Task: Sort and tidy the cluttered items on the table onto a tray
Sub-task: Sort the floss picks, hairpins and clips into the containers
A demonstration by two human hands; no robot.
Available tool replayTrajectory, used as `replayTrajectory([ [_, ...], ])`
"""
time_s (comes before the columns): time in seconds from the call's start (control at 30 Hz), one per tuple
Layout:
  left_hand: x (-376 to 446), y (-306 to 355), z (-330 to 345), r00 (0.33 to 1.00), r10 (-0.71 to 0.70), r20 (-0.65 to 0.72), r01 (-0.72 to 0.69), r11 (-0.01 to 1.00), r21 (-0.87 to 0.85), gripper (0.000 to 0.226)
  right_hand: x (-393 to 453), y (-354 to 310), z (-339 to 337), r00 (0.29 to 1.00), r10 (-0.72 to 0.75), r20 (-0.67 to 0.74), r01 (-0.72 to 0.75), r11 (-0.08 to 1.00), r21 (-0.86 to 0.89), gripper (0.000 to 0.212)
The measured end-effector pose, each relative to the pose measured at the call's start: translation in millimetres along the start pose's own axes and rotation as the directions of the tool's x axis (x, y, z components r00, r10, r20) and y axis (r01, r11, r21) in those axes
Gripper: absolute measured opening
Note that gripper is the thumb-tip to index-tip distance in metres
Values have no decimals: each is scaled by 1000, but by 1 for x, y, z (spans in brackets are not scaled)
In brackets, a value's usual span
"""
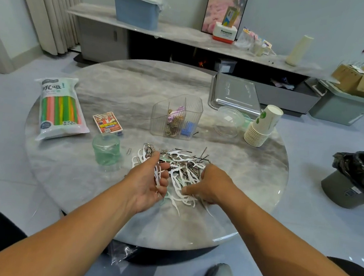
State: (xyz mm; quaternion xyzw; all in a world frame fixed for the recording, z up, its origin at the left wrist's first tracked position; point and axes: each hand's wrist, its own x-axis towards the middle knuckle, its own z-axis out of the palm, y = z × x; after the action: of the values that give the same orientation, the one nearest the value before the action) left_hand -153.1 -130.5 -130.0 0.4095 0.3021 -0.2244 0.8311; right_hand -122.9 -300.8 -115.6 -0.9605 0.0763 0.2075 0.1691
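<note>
A mixed pile (182, 162) of white floss picks, dark hairpins and paper clips lies on the round marble table (224, 219) near its front. My left hand (147, 183), palm up, holds a small bunch of white floss picks. My right hand (211, 184) rests palm down on the pile's right side, fingers pinching among the picks. A steel tray (234, 94) sits at the table's far right. A clear divided organiser (176, 116) with clips and pins stands behind the pile.
A green-tinted jar (106, 151) stands left of the pile, a card box (107, 123) and a bag of coloured straws (59, 108) farther left. A clear round tub (229, 121) and stacked paper cups (263, 126) sit right. A lined bin (355, 179) stands on the floor.
</note>
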Motion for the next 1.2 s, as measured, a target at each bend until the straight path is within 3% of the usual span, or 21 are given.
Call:
replayTrajectory([
  [0.07, 1, 0, 0, 1000, -5, -10, 5, 999, 33, 36, 3, 0, 4, 1000, -9, -22, 9, 999, 32, 55],
  [0.3, 4, -3, -2, 1000, -14, -9, 14, 999, 47, 30, 13, -1, 4, 999, -39, -8, 39, 996, 81, 51],
  [0.4, 6, -3, -3, 1000, -15, -13, 15, 999, 30, 30, 16, 0, 0, 996, -69, -47, 72, 995, 69, 36],
  [0.6, 11, 3, -4, 1000, -6, 2, 6, 1000, -20, 31, 17, 10, -27, 998, -49, -39, 57, 971, 231, 19],
  [0.73, 13, 6, -5, 1000, -1, 2, 1, 1000, -17, 31, 16, 16, -46, 991, 53, 121, -114, 803, 585, 16],
  [0.83, 14, 6, -3, 1000, 0, 0, 0, 1000, 14, 28, 16, 21, -53, 972, 39, 232, -182, 747, 639, 17],
  [1.0, 13, 3, 1, 1000, -3, 24, 2, 1000, 31, 23, 17, 24, -55, 977, -14, 212, -138, 714, 686, 12],
  [1.2, 13, 7, 4, 997, -21, 79, 26, 998, -64, 51, 13, 19, -59, 959, -194, 207, -34, 647, 762, 14],
])
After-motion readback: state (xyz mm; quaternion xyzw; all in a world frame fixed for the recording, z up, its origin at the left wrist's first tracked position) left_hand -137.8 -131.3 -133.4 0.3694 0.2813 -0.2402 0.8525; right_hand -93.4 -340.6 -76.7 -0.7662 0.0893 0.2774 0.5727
